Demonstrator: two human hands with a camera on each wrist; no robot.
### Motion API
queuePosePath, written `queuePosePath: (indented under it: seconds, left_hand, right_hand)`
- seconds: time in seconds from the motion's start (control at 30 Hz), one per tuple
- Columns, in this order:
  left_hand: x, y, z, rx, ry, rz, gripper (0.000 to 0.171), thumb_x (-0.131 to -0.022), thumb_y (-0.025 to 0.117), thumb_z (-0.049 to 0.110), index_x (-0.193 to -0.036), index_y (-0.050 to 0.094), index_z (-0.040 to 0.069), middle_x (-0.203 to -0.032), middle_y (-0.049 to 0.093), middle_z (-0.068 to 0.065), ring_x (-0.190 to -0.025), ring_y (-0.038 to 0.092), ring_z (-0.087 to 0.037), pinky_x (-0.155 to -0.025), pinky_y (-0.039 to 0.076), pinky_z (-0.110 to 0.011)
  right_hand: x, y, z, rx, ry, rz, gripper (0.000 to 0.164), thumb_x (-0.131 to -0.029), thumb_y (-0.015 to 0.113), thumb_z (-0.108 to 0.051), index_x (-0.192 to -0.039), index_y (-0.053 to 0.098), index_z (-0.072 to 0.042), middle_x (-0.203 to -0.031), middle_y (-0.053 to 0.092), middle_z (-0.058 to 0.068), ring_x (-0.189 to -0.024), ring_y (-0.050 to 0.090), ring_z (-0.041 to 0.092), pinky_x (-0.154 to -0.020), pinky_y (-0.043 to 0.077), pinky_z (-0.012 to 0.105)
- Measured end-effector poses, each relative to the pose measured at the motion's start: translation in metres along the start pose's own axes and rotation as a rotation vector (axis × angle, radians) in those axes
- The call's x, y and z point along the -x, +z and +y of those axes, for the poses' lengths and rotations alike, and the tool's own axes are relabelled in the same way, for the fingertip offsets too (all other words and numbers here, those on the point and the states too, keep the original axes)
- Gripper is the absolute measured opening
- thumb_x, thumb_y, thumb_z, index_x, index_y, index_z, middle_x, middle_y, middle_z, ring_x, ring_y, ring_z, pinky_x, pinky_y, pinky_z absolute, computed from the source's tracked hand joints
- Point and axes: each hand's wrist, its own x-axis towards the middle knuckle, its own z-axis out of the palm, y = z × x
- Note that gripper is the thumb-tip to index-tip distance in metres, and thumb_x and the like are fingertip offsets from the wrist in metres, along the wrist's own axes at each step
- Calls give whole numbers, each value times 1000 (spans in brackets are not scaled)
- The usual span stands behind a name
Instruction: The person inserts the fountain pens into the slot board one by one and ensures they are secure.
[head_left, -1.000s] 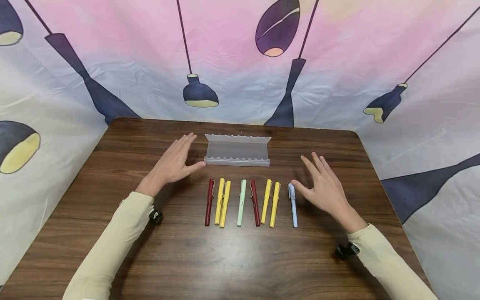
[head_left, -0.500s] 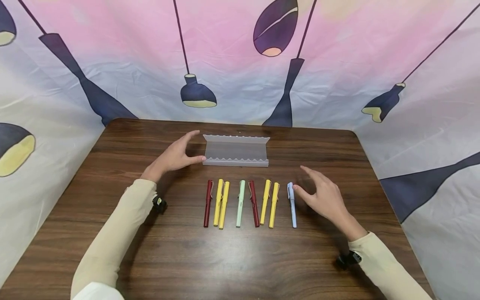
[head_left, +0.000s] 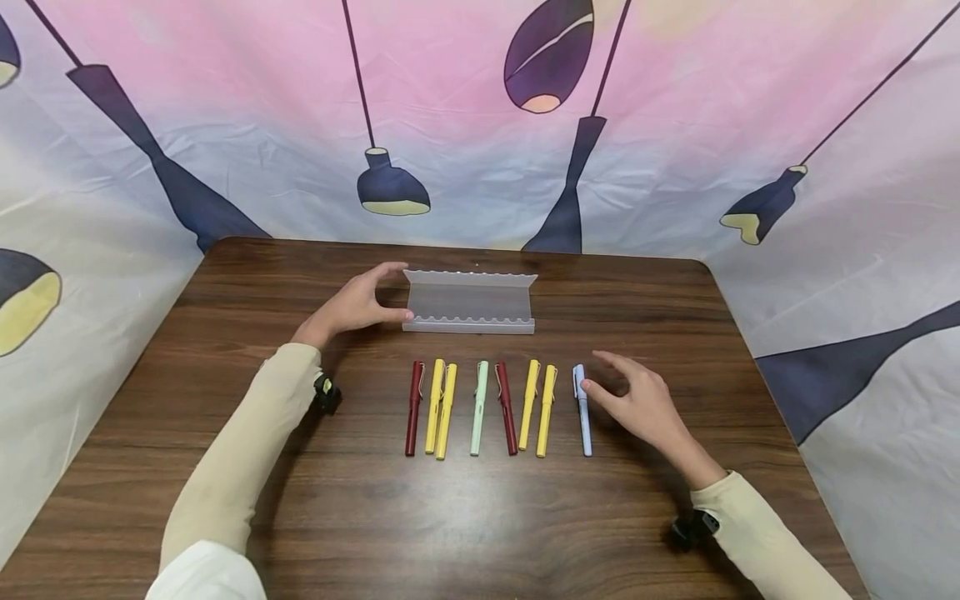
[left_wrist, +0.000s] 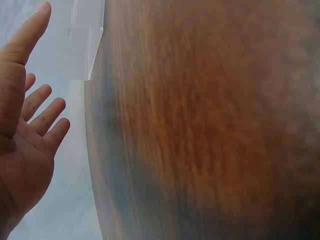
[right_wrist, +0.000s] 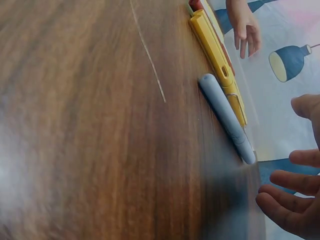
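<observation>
A clear plastic pen tray (head_left: 468, 327) with scalloped edges lies on the wooden table. My left hand (head_left: 352, 304) is at its left end, thumb near the front corner and fingers near the back corner. In the left wrist view, those fingers are spread and the tray (left_wrist: 87, 30) is beyond them; contact is unclear. My right hand (head_left: 641, 404) hovers beside a light blue pen (head_left: 583, 412), its thumb near the cap. In the right wrist view, the fingers look loosely bent and apart from the blue pen (right_wrist: 225, 110).
In a row left of the blue pen lie a dark red pen (head_left: 415, 408), two yellow pens (head_left: 434, 408), a mint green pen (head_left: 479, 408), another dark red pen (head_left: 507, 408) and two more yellow pens (head_left: 546, 412). A patterned cloth (head_left: 465, 108) hangs behind the table.
My left hand has moved forward to the tray's left end, its fingers closing in toward the corners. My right hand has come lower, with its fingers bending more beside the blue pen.
</observation>
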Motion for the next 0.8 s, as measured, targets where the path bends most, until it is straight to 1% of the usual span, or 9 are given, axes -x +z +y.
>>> queuePosePath:
  seconds: [0.07, 0.17, 0.3, 0.43, 0.6, 0.8]
  left_hand:
    - [-2, 1, -1, 6, -1, -8, 96, -82, 87, 44, -158, 37, 14, -157, 43, -14, -147, 38, -34, -119, 32, -59]
    - [-6, 1, -2, 3, 3, -20, 98, -80, 88, 45, -158, 37, 14, -158, 42, -15, -147, 38, -36, -119, 32, -60]
    - [-13, 4, -4, 16, 14, -34, 97, -79, 89, 43, -157, 38, 14, -158, 42, -15, -147, 38, -36, -118, 32, -60]
    - [-16, 7, -6, 42, 20, -49, 96, -78, 90, 41, -156, 40, 15, -158, 42, -13, -146, 39, -36, -118, 33, -60]
    - [-17, 8, -7, 64, 27, -59, 93, -77, 92, 40, -153, 44, 17, -156, 45, -13, -145, 42, -33, -119, 34, -56]
    - [-19, 9, -10, 80, 29, -61, 90, -76, 92, 40, -150, 47, 15, -154, 47, -14, -146, 41, -34, -121, 33, -54]
  right_hand:
    - [0, 2, 1, -17, 13, -7, 63, -93, 73, -49, -142, 61, -11, -128, 68, 18, -103, 71, 31, -80, 61, 48]
    - [-1, 4, 1, -28, 30, -19, 62, -94, 73, -49, -142, 61, -11, -124, 70, 17, -97, 72, 28, -78, 61, 48]
    - [-1, 5, 1, -48, 51, -35, 62, -93, 74, -47, -141, 61, -9, -123, 71, 16, -96, 73, 27, -79, 60, 49]
    - [-2, 8, 1, -70, 66, -46, 61, -93, 76, -45, -139, 62, -7, -123, 71, 15, -96, 73, 27, -80, 60, 48]
    - [-5, 12, 2, -76, 74, -46, 60, -91, 77, -44, -137, 64, -7, -116, 73, 12, -90, 72, 22, -75, 60, 41]
    - [-11, 15, 4, -89, 81, -47, 59, -90, 80, -41, -135, 66, -6, -105, 74, 8, -80, 67, 16, -67, 54, 30]
